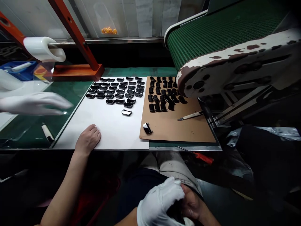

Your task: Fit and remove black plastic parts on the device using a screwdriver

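Both my hands are down in my lap, below the table edge. My left hand [160, 204] wears a white glove and its fingers curl closed against my bare right hand [194, 204]. The glove hides the right hand's fingers, and I cannot make out anything held between the hands. On the table ahead, a white sheet [110, 131] carries rows of small black glossy parts [117, 89], with one part [126, 112] lying apart. A brown card [178, 128] carries more black parts [162, 94] and one loose part [147, 128].
Another person's bare hand [88, 139] rests on the white sheet's near edge. Their gloved hand [35, 103] hovers at the left. A green conveyor [223, 28] overhangs the right. A thin tool [190, 116], a red screwdriver [202, 157], a pen [47, 133] and a film roll [44, 48] are nearby.
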`<action>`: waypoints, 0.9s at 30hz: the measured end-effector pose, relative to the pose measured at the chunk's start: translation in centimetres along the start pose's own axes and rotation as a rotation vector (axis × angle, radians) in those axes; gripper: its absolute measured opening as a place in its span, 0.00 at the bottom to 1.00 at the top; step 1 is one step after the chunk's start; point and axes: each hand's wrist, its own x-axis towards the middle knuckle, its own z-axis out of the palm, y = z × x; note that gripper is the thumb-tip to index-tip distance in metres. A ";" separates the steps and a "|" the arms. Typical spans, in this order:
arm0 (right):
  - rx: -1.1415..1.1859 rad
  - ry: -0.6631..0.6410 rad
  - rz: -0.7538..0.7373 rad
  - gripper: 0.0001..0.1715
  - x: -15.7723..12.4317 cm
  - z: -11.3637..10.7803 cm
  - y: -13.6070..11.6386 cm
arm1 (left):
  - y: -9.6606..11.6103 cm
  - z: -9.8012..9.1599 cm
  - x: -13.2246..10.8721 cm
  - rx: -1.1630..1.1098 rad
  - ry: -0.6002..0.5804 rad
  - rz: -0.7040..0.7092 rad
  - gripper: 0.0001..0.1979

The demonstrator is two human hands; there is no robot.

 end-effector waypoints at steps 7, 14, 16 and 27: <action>-0.479 0.197 -0.105 0.27 -0.4 -0.1 -4.9 | 17.9 7.6 -3.1 -0.097 -0.201 0.095 0.06; -1.226 0.529 -0.299 0.10 -1.8 5.0 -6.0 | 24.0 13.6 -5.9 -0.052 -0.609 -0.132 0.09; -1.361 0.548 -0.335 0.11 -1.6 6.5 -6.1 | 23.1 13.5 -6.1 0.020 -0.625 -0.129 0.08; -0.876 0.897 -0.466 0.26 -7.8 -3.4 -7.4 | 20.5 8.3 5.8 0.270 -0.157 0.157 0.14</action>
